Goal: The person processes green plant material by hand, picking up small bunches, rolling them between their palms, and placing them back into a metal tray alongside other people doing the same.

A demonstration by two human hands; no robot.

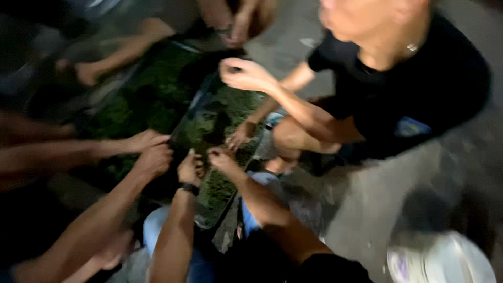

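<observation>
The picture is blurred by motion. My left hand (189, 167), with a dark band on its wrist, hovers with curled fingers at the near left edge of a dark tray (184, 128) filled with green leafy matter (217, 189). My right hand (220, 156) is just beside it, fingers bent down onto the greens. Whether either hand pinches anything is lost in the blur.
A person in a black shirt (419, 78) crouches opposite, one hand (246, 74) raised over the tray, the other (238, 136) on the greens. Other people's hands (152, 157) reach in from the left over a second tray (152, 89). A white round object (445, 262) lies on the grey floor (367, 204).
</observation>
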